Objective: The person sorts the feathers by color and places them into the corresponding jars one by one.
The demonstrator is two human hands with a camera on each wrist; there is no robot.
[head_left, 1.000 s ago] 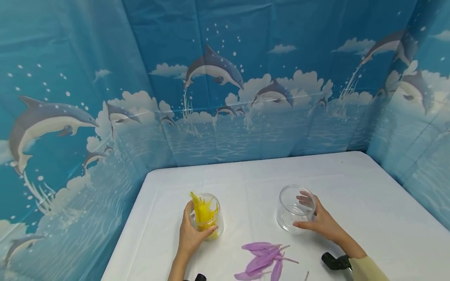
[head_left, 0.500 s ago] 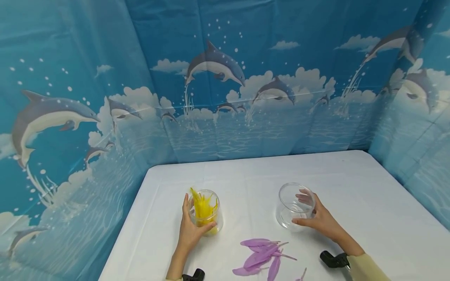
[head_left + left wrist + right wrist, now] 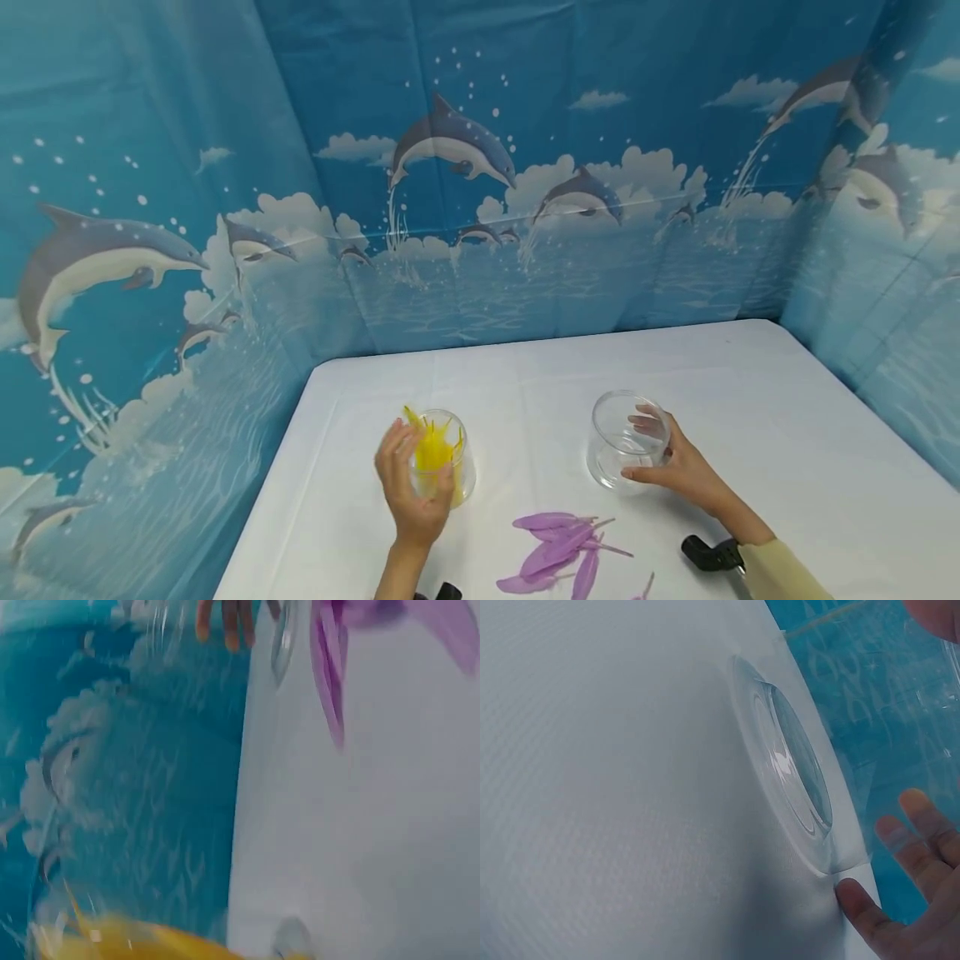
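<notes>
Yellow feathers [image 3: 433, 454] stand in a clear jar [image 3: 467, 479] left of the table's middle. My left hand [image 3: 414, 500] is at this jar's near left side, fingers raised and loosely bent, overlapping it in the head view. The left wrist view shows only a yellow blur [image 3: 127, 943] at the bottom. On the right, my right hand [image 3: 686, 475] holds a second clear jar [image 3: 609, 446] around its right side, thumb in front and fingers behind. Nothing shows inside that jar; its round base [image 3: 787, 769] is near the white cloth in the right wrist view.
Several purple feathers [image 3: 555, 554] lie in a loose pile on the white table [image 3: 525, 392], between the jars and nearer me. One more lies partly out of frame at the front edge. A blue dolphin-print curtain [image 3: 480, 275] hangs behind the table.
My left hand has come away from its grip on the feather jar, shifting slightly right and toward me with fingers lifted. The right hand keeps its hold on the other jar.
</notes>
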